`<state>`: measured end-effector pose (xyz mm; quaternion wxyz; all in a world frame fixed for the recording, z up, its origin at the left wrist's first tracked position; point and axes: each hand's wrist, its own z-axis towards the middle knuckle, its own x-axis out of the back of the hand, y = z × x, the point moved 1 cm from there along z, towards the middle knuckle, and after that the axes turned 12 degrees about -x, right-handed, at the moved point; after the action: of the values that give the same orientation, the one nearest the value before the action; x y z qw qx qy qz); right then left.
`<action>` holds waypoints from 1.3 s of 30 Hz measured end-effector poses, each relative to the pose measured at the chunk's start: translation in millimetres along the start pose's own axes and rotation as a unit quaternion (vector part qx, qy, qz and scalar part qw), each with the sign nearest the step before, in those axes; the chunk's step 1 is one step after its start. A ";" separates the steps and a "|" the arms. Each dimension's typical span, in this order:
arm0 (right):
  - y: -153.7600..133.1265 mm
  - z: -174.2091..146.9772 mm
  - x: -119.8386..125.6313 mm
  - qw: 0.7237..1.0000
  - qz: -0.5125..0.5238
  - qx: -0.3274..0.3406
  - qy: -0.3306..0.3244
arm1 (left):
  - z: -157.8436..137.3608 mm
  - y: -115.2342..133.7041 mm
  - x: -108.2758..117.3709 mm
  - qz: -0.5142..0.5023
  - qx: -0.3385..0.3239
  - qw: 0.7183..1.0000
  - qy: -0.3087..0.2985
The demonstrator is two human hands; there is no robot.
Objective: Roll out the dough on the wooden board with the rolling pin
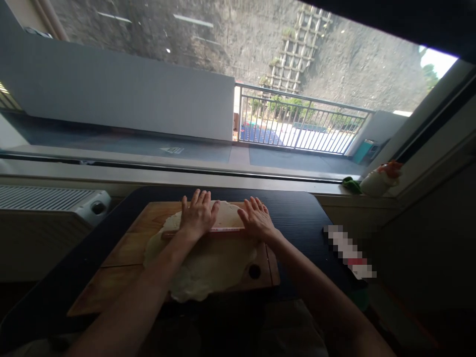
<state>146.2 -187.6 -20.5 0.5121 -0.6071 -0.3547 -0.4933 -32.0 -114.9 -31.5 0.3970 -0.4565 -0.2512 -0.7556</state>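
A wide, thin sheet of pale dough [217, 260] lies over the wooden board [128, 243], its near edge hanging slightly past the board's front. Across the dough runs a thin rolling pin [226, 229], its wooden left end showing beyond my wrist. My left hand [198, 214] presses flat on the pin, fingers stretched forward and thumb apart. Flat on the pin's right part rests my right hand [258, 216], with its fingers extended and its thumb pointing inward. Both palms hide parts of the pin, and its right end is covered.
The board sits on a dark table [293, 213] against a window sill [178, 178]. A white radiator [48, 198] stands left. A blurred-out item [349, 250] lies at the table's right edge. A white figurine [377, 181] and a green object [351, 185] are on the sill.
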 end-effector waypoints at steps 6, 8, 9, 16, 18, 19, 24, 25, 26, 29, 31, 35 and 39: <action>10.1 -56.0 -12.1 0.987 0.008 0.151 0.045 | -54.2 8.8 10.5 0.004 -0.153 0.988 -0.013; 11.2 -50.4 -12.3 0.987 0.005 0.153 0.058 | -52.1 7.9 8.9 0.008 -0.145 0.989 -0.020; 10.4 -37.1 -11.1 0.989 0.004 0.132 0.061 | -42.4 6.1 6.2 0.009 -0.128 0.991 -0.026; 9.5 5.2 -5.3 0.999 0.027 0.031 0.022 | -15.8 1.8 -3.4 0.006 -0.073 0.994 -0.075; 14.2 -22.7 -9.5 0.994 0.021 0.098 0.032 | -38.6 6.2 -1.4 -0.001 -0.106 0.990 -0.092; 16.0 -32.1 -11.1 0.992 0.018 0.122 0.032 | -45.7 7.7 -0.8 -0.001 -0.116 0.989 -0.095; 12.5 7.8 -8.4 0.999 0.030 0.027 -0.005 | -10.9 2.6 -8.6 -0.005 -0.053 0.990 -0.131; 11.1 18.5 -6.8 0.999 0.036 0.000 -0.010 | -1.8 1.0 -9.8 -0.007 -0.037 0.989 -0.141; 10.3 23.3 -5.6 0.999 0.040 -0.014 -0.010 | 2.6 0.4 -9.8 -0.011 -0.029 0.988 -0.151; 13.7 -2.1 -7.1 0.998 0.040 0.037 0.014 | -17.0 4.3 -4.3 -0.020 -0.057 0.986 -0.156; 18.4 -31.7 -10.6 0.993 0.037 0.109 0.028 | -40.5 9.1 0.9 -0.016 -0.101 0.986 -0.132; 19.9 -23.9 -9.5 0.993 0.044 0.106 0.037 | -34.6 9.2 -0.6 -0.010 -0.093 0.988 -0.124; 13.5 26.3 -4.7 0.998 0.065 -0.021 0.006 | 6.9 0.7 -10.1 -0.011 -0.032 0.990 -0.139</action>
<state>163.8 -164.7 -28.3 0.5323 -0.6362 -0.3013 -0.4702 -25.3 -106.5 -37.3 0.3349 -0.5672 -0.2845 -0.6966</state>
